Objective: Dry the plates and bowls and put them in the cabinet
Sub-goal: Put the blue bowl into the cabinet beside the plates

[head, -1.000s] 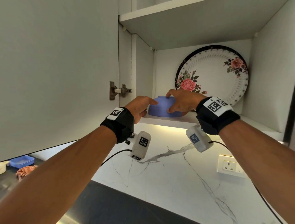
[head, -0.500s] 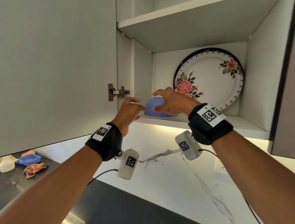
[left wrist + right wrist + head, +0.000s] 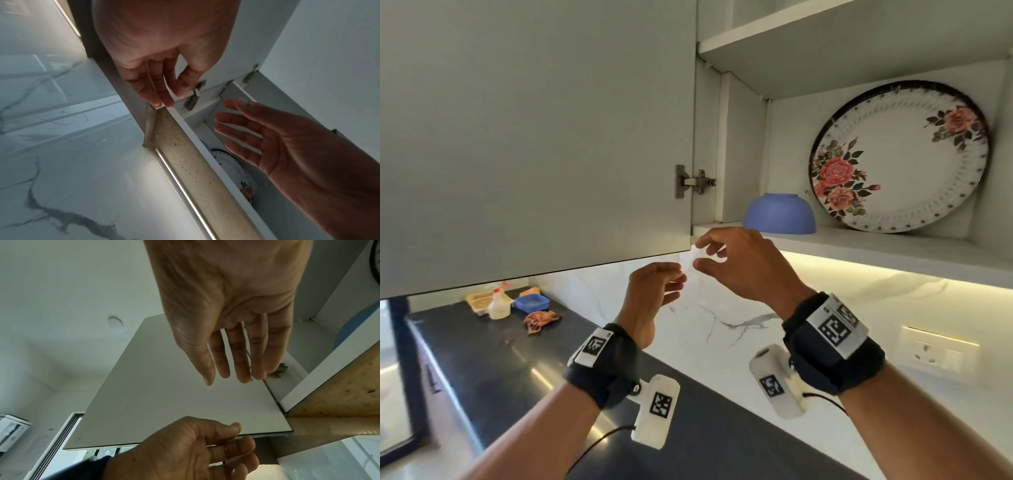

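Both hands empty, in air below shelf edge. R hand: fingers straight, slightly spread, nothing gripped. L hand: fingers loosely bent, nothing held, tips just beside R fingertips. Bowl, blue, upside down on shelf, just above and behind R fingers, apart from them. Plate, floral, stands tilted against cabinet back wall, right of bowl. Door open, left of L fingers; hinge above them. Far left on counter: cloth, blue tray, spray bottle.
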The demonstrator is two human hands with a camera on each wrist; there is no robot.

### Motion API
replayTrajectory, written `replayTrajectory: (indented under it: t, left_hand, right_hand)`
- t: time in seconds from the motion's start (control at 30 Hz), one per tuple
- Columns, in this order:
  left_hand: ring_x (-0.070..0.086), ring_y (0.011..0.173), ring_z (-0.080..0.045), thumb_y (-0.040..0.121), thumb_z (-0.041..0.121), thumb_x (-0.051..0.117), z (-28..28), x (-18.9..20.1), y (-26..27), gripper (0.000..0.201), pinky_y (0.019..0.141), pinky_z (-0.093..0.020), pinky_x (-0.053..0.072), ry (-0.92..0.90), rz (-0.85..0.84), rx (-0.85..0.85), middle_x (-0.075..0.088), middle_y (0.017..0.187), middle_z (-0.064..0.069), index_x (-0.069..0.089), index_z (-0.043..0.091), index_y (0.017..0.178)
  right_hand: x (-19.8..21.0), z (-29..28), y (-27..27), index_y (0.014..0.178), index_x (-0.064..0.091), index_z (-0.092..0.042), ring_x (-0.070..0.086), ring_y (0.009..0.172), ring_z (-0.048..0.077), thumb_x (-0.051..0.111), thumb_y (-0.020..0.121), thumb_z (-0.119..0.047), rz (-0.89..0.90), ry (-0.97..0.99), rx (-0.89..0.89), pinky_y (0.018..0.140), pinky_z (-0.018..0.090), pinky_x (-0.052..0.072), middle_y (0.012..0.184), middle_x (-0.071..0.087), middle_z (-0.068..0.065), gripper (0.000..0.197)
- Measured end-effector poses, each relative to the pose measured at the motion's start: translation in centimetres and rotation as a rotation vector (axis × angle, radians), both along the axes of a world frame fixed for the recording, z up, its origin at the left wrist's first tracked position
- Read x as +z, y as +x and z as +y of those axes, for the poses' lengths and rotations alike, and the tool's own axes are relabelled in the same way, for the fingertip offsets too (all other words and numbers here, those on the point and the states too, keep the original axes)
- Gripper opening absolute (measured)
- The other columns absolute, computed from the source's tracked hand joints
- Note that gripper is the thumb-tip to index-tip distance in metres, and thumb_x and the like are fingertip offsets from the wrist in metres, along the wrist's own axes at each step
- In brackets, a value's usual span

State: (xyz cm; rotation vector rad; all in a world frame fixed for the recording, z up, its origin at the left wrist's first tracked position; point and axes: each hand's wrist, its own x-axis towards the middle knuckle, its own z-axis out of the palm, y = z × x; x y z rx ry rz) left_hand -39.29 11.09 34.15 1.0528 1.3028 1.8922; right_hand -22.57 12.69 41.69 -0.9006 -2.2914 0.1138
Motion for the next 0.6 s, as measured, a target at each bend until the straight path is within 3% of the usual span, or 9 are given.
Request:
replayTrajectory:
  t: [0.1, 0.33, 0.43, 0.6]
  left_hand:
    - [0.072, 0.1, -0.026, 0.102, 0.018, 0.056, -1.6, -0.4, -2.2, 0.022, 0.081, -0.029, 0.056, -0.014, -0.12, -0.011, 0.077, 0.103, -0.012, 0.069, 0.004, 0.112]
    - [0.071, 0.096, -0.023, 0.102, 0.015, 0.052, -4.2, -1.0, -6.6, 0.021, 0.074, -0.023, 0.053, -0.039, -0.159, -0.094, 0.077, 0.092, -0.006, 0.071, 0.009, 0.107]
    - [0.071, 0.089, -0.02, 0.102, 0.017, 0.049, -4.6, -2.6, -7.5, 0.022, 0.072, -0.02, 0.054, -0.088, -0.12, -0.15, 0.076, 0.087, -0.002, 0.071, 0.015, 0.098]
    - [0.073, 0.08, -0.013, 0.097, 0.021, 0.06, -4.4, -6.7, -7.0, 0.011, 0.071, -0.018, 0.056, -0.206, -0.086, -0.266, 0.077, 0.082, 0.003, 0.07, 0.017, 0.096]
  right_hand:
    - [-0.6, -1.1, -2.1, 0.121, 0.066, -0.029, 0.064, 0.103, 0.012, 0.067, 0.093, -0.045, 0.001, -0.009, 0.003, 0.085, 0.027, 0.047, 0.114, 0.069, -0.009, 0.032]
    - [-2.5, -2.7, -6.5, 0.107, 0.071, -0.031, 0.066, 0.099, 0.013, 0.076, 0.085, -0.043, 0.119, -0.132, -0.016, 0.093, 0.034, 0.051, 0.102, 0.071, -0.009, 0.025]
    - [-5.3, -3.6, -6.9, 0.102, 0.072, -0.031, 0.067, 0.101, 0.015, 0.078, 0.083, -0.044, 0.154, -0.17, -0.07, 0.096, 0.037, 0.05, 0.099, 0.07, -0.008, 0.024]
    - [-12.0, -5.2, -5.1, 0.106, 0.072, -0.03, 0.067, 0.097, 0.013, 0.075, 0.084, -0.047, 0.119, -0.294, -0.213, 0.09, 0.03, 0.051, 0.092, 0.07, -0.011, 0.028]
